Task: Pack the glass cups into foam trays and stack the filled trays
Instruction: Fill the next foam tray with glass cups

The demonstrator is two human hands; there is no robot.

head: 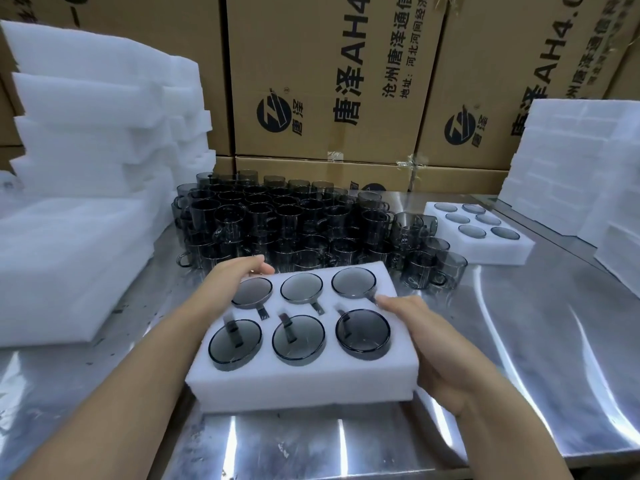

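Observation:
A white foam tray (298, 382) filled with several smoky grey glass cups lies in front of me on the steel table. My left hand (230, 277) grips its far left edge, thumb on top. My right hand (426, 341) grips its right side, fingers curled under the edge. Behind the tray stands a dense cluster of loose grey glass cups (284, 220). A second filled foam tray (481, 242) rests at the right rear.
Stacks of empty white foam (86, 168) fill the left side of the steel table (554, 358). More foam pieces (581, 161) pile up at the right. Large cardboard boxes (329, 81) form a wall behind.

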